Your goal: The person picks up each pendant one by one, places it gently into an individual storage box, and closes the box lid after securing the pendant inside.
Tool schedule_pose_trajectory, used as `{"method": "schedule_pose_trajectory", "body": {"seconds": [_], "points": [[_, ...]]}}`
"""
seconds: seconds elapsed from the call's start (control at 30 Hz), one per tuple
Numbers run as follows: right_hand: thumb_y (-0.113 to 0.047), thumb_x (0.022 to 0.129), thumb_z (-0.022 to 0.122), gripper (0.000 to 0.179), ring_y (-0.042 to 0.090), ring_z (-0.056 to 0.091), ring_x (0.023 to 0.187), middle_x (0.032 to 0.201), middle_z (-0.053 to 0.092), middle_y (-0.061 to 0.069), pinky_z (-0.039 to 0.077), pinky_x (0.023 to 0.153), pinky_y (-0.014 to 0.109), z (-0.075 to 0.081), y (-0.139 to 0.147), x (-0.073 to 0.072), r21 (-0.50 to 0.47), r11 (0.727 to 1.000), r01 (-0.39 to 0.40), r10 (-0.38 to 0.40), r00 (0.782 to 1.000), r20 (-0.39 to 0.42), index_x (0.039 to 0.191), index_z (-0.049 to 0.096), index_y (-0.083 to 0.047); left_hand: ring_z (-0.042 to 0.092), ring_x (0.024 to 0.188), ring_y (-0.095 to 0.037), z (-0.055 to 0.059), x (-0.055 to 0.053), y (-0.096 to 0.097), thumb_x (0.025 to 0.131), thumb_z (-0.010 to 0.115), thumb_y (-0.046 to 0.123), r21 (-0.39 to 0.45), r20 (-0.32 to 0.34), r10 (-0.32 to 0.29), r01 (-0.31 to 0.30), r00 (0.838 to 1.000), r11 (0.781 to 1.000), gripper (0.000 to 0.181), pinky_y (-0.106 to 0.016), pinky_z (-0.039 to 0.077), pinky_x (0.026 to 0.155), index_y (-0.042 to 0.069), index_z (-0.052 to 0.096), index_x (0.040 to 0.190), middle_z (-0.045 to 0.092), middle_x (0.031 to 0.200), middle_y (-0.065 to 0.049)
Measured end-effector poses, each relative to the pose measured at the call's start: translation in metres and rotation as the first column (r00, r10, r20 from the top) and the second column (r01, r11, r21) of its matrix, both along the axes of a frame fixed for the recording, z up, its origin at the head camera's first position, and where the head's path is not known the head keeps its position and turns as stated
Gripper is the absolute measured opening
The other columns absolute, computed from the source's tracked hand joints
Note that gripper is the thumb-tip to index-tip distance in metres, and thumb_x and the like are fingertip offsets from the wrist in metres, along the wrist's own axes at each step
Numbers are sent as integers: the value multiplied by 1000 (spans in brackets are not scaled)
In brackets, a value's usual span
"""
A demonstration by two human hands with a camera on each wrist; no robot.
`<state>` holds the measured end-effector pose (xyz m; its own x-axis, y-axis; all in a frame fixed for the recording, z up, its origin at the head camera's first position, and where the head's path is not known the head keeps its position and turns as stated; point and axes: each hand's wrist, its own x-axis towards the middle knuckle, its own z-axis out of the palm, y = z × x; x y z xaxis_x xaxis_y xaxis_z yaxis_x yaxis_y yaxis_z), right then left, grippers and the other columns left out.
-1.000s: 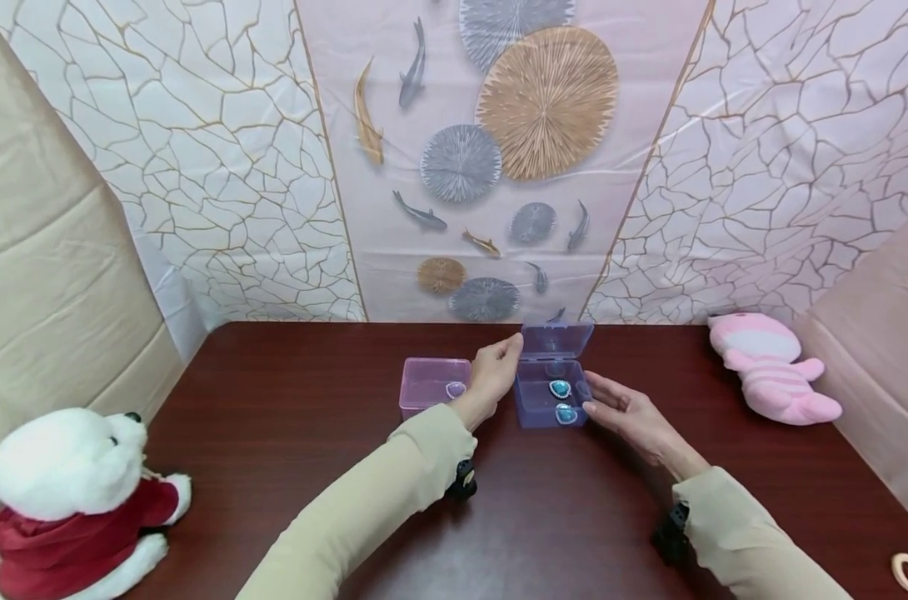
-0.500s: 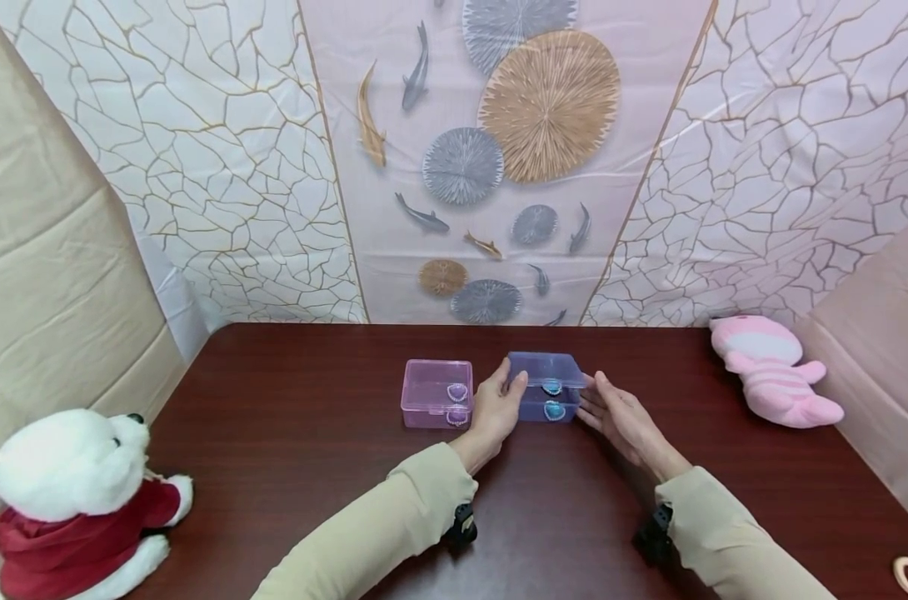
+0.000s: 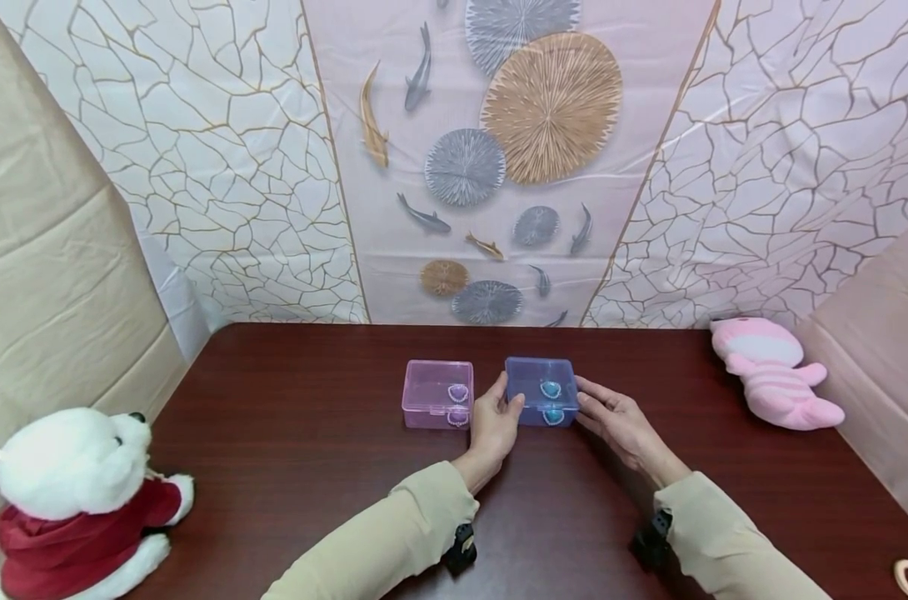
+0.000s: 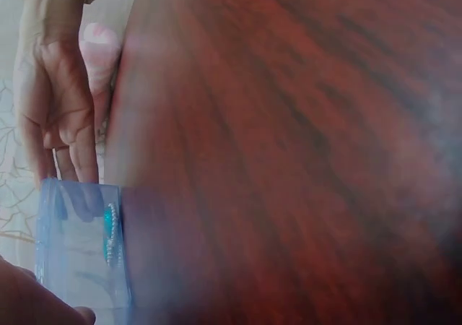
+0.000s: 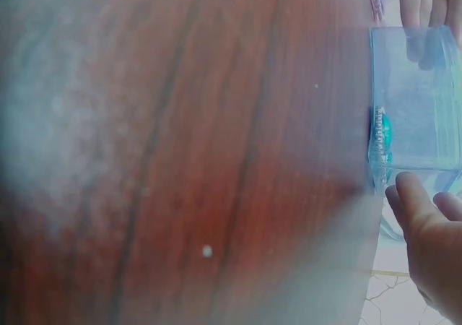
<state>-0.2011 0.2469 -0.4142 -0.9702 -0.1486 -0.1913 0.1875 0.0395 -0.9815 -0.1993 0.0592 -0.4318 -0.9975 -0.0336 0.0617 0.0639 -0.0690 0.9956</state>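
Observation:
A see-through blue plastic box [image 3: 541,390] stands on the table with its lid down. It holds teal heart-shaped gems with beaded edges [image 3: 551,389], also visible in the left wrist view as a teal gem [image 4: 109,222]. My left hand [image 3: 493,429] grips the box's left side, thumb at the front corner and fingers along the side wall. My right hand [image 3: 628,427] rests its extended fingers against the right side. In the right wrist view, the right hand [image 5: 437,242] touches the box's side wall. Left of them sits a closed pink box [image 3: 431,385] with purple gems inside.
A white plush bear [image 3: 72,462] in a red hoodie sits at the left. A pink plush toy [image 3: 772,375] lies at the back right. A pale wooden ring [image 3: 907,575] shows at the lower right edge. The dark table [image 3: 311,467] meets a patterned curtain behind.
The blue box's lid has swung down from upright to closed. My left hand has come lower and nearer along with it. The right hand stays by the right side.

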Motion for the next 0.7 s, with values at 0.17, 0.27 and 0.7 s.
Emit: {"method": "schedule_pose_trajectory", "body": {"seconds": [0.17,0.27,0.7], "points": [[-18,99,48,57,0,55,108,148,26,27,41,101,33,-1,0,1,-10,1000,-2,1,1000,-19,146,23,4,37,132,-33,-1,2,0,92,53,-4,7,-1,1,0,1000,1000,47,-38,35,106,-11,39,136,38,142,-24],[-16,100,46,55,1,55,110,148,26,27,41,101,33,-2,0,1,8,1000,-9,9,1000,-27,146,23,4,38,131,-34,-2,2,0,91,54,-5,5,-22,11,-10,1000,1000,47,-37,35,105,-13,40,135,40,141,-25],[-14,99,46,55,3,55,110,148,27,27,41,99,33,-5,0,-1,25,1000,-19,20,1000,-22,146,23,3,42,128,-35,6,-2,3,87,54,-9,-19,49,37,-36,998,999,50,-39,38,104,-14,39,135,44,138,-27]]}}
